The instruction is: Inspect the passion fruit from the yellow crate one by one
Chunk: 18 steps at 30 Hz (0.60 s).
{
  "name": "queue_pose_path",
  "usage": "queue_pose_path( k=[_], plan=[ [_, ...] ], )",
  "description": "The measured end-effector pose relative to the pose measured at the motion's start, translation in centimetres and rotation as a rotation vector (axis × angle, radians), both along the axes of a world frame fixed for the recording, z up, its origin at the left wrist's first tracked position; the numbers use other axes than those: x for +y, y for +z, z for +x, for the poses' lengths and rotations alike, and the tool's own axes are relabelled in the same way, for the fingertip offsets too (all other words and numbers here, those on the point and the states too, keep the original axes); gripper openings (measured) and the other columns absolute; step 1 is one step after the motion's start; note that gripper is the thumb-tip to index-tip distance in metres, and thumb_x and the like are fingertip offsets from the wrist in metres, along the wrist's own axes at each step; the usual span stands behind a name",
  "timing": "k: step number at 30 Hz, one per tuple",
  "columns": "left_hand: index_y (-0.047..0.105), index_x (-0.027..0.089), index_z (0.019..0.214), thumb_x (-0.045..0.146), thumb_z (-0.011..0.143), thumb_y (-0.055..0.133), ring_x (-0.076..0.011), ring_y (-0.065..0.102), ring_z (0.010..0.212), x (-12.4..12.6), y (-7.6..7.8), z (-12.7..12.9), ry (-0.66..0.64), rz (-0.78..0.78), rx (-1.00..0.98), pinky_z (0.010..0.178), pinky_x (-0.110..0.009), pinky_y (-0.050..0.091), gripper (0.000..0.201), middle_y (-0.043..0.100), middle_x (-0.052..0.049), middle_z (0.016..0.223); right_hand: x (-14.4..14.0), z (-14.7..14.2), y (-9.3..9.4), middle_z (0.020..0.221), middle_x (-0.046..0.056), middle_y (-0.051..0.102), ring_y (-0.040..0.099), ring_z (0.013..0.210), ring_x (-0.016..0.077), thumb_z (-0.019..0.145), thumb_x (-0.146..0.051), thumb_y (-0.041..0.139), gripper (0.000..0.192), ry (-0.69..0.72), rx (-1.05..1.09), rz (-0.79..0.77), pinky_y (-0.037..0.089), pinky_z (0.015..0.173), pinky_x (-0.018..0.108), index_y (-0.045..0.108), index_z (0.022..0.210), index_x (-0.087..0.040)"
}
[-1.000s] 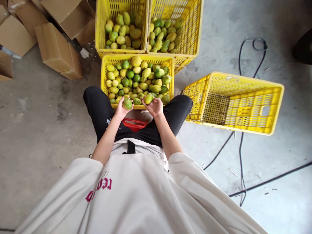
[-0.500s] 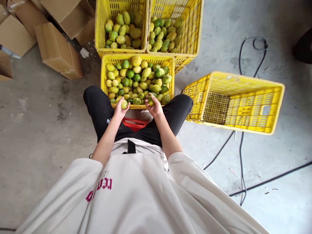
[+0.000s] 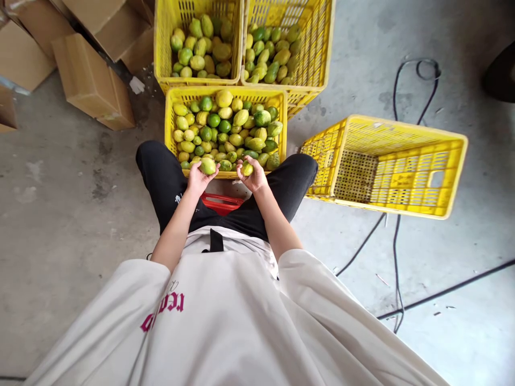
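Each hand holds one oval, lemon-like fruit over the near rim of a yellow plastic crate (image 3: 283, 115). My left hand (image 3: 197, 180) cradles a yellow-green fruit (image 3: 207, 165) from below, with fingers curled round it. In my right hand (image 3: 258, 179), the fingers are wrapped about a smaller, yellower fruit (image 3: 247, 169). The two hands are a short way apart, between my knees. Beneath and beyond them, the crate is full of similar fruit (image 3: 225, 126) in mixed green and yellow.
Behind stand two deeper yellow crates, the left one (image 3: 159, 43) and the right one (image 3: 328, 43), both part-filled with fruit. Another yellow crate (image 3: 406, 179) lies to my right near black cables (image 3: 396, 268). Cardboard boxes (image 3: 90, 80) are at upper left. Something red (image 3: 221, 203) shows between my legs.
The fruit in my left hand has turned and shows more of its surface, with the palm more upward. The fruit in my right hand has also turned. The view has shifted slightly.
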<state>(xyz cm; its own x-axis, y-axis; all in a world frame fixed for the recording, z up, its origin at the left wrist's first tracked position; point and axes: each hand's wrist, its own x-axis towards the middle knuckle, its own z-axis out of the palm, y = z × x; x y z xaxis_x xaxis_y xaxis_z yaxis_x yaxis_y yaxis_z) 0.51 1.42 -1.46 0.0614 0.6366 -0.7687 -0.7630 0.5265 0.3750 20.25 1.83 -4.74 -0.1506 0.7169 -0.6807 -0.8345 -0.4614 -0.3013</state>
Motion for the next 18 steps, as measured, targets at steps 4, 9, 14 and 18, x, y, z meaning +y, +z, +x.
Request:
queue_pose_path(
  k=[4, 9, 14, 18],
  plan=[
    [0.065, 0.020, 0.093, 0.027, 0.105, 0.062, -0.0136, 0.076, 0.072, 0.06, 0.00, 0.36, -0.041, -0.021, 0.068, 0.066, -0.021, 0.057, 0.014, 0.073, -0.001, 0.082, 0.05, -0.07, 0.11, 0.076, -0.005, 0.069, 0.065, 0.060, 0.0090, 0.088, -0.020, 0.080, 0.020, 0.013, -0.016, 0.000, 0.050, 0.044, 0.013, 0.061, 0.090, -0.024],
    [0.059, 0.021, 0.086, 0.015, 0.098, 0.066, -0.0117, 0.075, 0.071, -0.06, 0.16, 0.48, -0.054, -0.016, 0.095, 0.058, -0.017, 0.049, 0.015, 0.074, 0.001, 0.082, 0.15, 0.08, -0.13, 0.077, -0.004, 0.071, 0.070, 0.068, 0.0131, 0.091, -0.025, 0.076, 0.018, -0.026, -0.016, 0.016, 0.059, 0.056, 0.019, 0.058, 0.091, -0.024],
    [0.067, 0.021, 0.101, 0.022, 0.102, 0.052, -0.0142, 0.079, 0.077, -0.12, 0.37, 0.05, -0.067, 0.058, 0.033, 0.064, -0.019, 0.057, 0.015, 0.079, -0.002, 0.093, 0.17, 0.26, -0.39, 0.096, 0.005, 0.077, 0.078, 0.105, 0.0281, 0.091, -0.031, 0.061, 0.014, -0.063, 0.034, 0.037, 0.070, 0.088, 0.050, 0.059, 0.103, -0.025],
    [0.068, 0.020, 0.101, 0.021, 0.105, 0.035, -0.0214, 0.082, 0.109, -0.15, 0.13, -0.09, -0.030, 0.098, -0.024, 0.085, -0.028, 0.066, 0.033, 0.081, -0.005, 0.101, 0.31, -0.08, -0.37, 0.096, 0.004, 0.077, 0.079, 0.104, 0.0256, 0.094, -0.026, 0.061, 0.011, -0.060, 0.006, 0.048, 0.071, 0.087, 0.047, 0.059, 0.105, -0.025]
  ],
)
